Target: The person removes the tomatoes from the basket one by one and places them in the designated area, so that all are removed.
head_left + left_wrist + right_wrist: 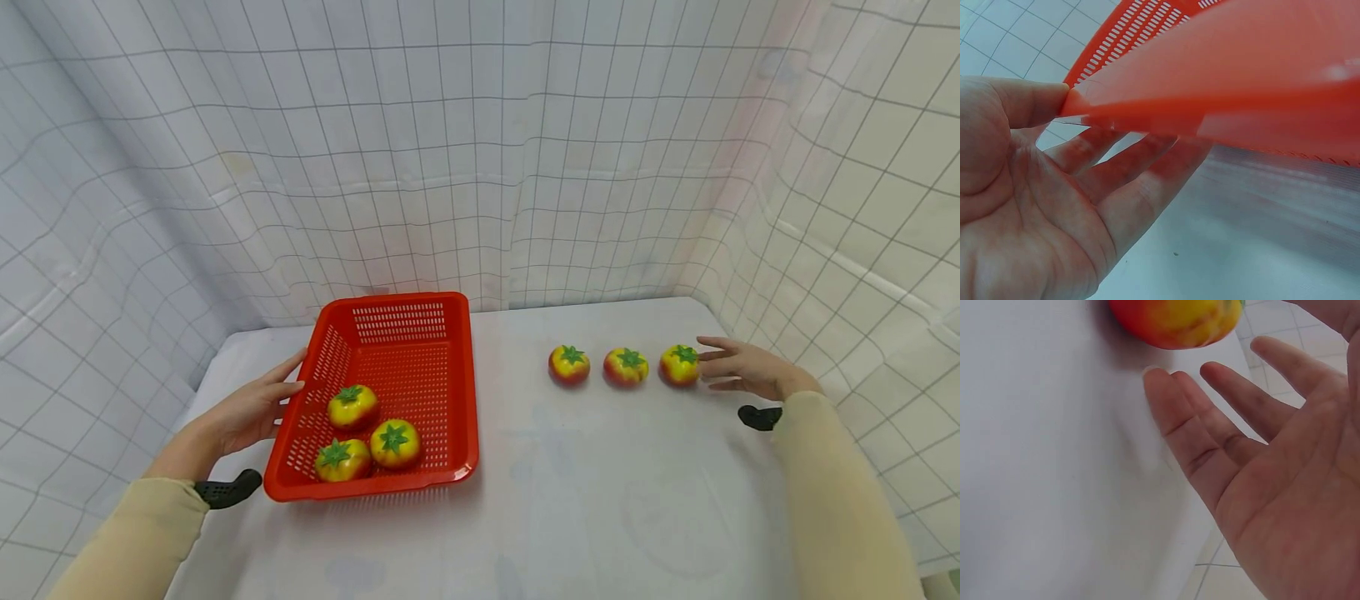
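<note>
White cloth [495, 150], printed with a dark grid, hangs in folds beyond the fingers and along both sides. Beneath the fingers lies a pale counter [555, 492], smooth enough, I judge, to let things slide.

The red basket [467, 400] sits just right of the left hand [251, 412], whose fingers pinch its left rim. It looks like thin plastic: light, fairly stiff, flexing a little at the slotted walls; the rim seems the best hold. Inside, right of those fingers, rest three fruits ( [353, 408], [395, 444], [343, 461]).

The right hand [750, 369] has its fingers spread loosely just beside the nearest loose fruit [679, 365]; whether a fingertip touches it, I cannot tell. Two more, the middle fruit [626, 367] and the far fruit [569, 366], lie farther left of these fingers. All look glossy, firm and light, perhaps artificial, so they may slip or roll; gripping round the widest part, below the green leaves, should suit.
</note>
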{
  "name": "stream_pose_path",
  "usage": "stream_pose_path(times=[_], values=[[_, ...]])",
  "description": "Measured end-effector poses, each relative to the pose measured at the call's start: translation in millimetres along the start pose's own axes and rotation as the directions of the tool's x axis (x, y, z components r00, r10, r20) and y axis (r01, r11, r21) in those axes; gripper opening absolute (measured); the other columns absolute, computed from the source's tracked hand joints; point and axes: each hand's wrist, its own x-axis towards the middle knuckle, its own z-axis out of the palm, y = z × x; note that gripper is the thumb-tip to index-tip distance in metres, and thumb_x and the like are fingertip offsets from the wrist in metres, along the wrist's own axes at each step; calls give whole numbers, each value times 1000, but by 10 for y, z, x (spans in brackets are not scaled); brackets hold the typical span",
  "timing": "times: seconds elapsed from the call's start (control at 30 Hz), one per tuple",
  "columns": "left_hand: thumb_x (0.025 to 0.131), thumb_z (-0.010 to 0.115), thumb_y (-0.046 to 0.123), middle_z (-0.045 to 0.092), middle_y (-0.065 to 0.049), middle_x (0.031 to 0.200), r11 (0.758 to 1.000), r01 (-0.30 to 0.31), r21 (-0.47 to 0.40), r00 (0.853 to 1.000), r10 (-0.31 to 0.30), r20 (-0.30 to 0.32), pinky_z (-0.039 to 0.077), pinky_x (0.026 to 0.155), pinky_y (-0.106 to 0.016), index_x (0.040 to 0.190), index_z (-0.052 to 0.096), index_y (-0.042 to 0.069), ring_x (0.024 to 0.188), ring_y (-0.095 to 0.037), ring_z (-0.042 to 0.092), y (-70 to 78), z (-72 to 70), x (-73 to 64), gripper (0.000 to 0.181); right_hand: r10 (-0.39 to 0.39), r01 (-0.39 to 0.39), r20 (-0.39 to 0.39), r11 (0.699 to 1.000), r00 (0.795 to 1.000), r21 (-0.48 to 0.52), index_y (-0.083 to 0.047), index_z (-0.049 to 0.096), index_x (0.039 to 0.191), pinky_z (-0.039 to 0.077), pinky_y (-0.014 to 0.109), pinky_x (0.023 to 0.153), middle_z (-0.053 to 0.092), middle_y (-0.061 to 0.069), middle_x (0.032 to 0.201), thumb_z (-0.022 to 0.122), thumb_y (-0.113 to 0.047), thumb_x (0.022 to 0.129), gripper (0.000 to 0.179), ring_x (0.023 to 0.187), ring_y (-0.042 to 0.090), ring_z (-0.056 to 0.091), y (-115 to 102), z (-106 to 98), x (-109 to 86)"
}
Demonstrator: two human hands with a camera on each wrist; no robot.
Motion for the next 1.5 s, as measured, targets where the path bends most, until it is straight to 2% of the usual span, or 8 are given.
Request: stream_pose_path(times=[0.13, 0.23, 0.33, 0.47, 0.87, 1.0, 1.23, 1.5], values=[[112, 41, 34, 10, -28, 166, 1000, -7, 11, 1000, 7, 6, 56, 93, -52, 163, -11, 35, 119, -27, 61, -22, -17, 6, 73, -21, 20, -40, 999, 999, -33, -3, 4, 164, 50, 43, 103, 14, 34, 162, 61, -19, 103, 85, 141, 49, 34, -62, -29, -61], [112, 41, 34, 10, -28, 166, 1000, -8, 13, 1000, 7, 6, 56, 93, -52, 163, -11, 35, 119, -27, 61, -26, -21, 6, 73, -37, 34, -69, 998, 997, -53, -2, 6, 163, 52, 41, 102, 16, 34, 162, 61, -22, 104, 83, 142, 48, 32, -106, -43, -90], [112, 41, 33, 11, -27, 166, 1000, -1, 8, 1000, 1, 2, 56, 93, -52, 163, -11, 36, 118, -27, 61, -21, -20, 4, 72, -50, 42, -94, 995, 994, -85, 0, 9, 163, 53, 35, 99, 19, 33, 161, 60, -25, 105, 81, 138, 38, 40, -150, -52, -97], [112, 41, 33, 11, -27, 166, 1000, -3, 6, 1000, 3, 2, 55, 94, -52, 163, -10, 35, 119, -27, 61, -8, -12, -2, 73, -83, 68, -120, 990, 989, -119, 2, 12, 162, 53, 28, 94, 24, 34, 159, 58, -28, 106, 79, 125, 23, 53, -218, -56, -85], [111, 42, 33, 11, -27, 166, 1000, -4, 1, 1000, 4, 5, 55, 94, -52, 163, -10, 35, 120, -30, 59, -16, -4, 5, 74, -156, 134, -124, 976, 980, -172, -1, 19, 162, 54, 27, 92, 32, 29, 157, 60, -31, 105, 77, 107, -2, 59, -460, 52, 17], [111, 42, 33, 11, -28, 166, 1000, -6, 4, 1000, 6, 3, 55, 94, -52, 163, -11, 35, 120, -30, 59, -21, -9, 7, 74, -179, 151, -116, 965, 977, -216, -5, 24, 162, 53, 31, 95, 37, 25, 155, 62, -34, 104, 76, 113, 5, 59, -586, 151, 54], [111, 42, 34, 12, -27, 166, 1000, -2, 7, 1000, 2, -6, 55, 94, -52, 163, -10, 35, 119, -28, 60, -16, -3, 8, 74, -221, 193, -73, 941, 973, -279, -10, 29, 161, 50, 41, 101, 42, 18, 154, 63, -39, 102, 74, 134, 34, 48, -778, 352, 146], [111, 42, 33, 12, -27, 166, 1000, 1, -5, 1000, -1, -3, 55, 94, -52, 163, -10, 34, 119, -28, 60, 2, 1, -7, 73, -285, 273, -14, 929, 958, -248, -9, 39, 157, 55, 39, 96, 48, 17, 150, 67, -30, 100, 68, 130, 35, 52, -997, 612, 286]])
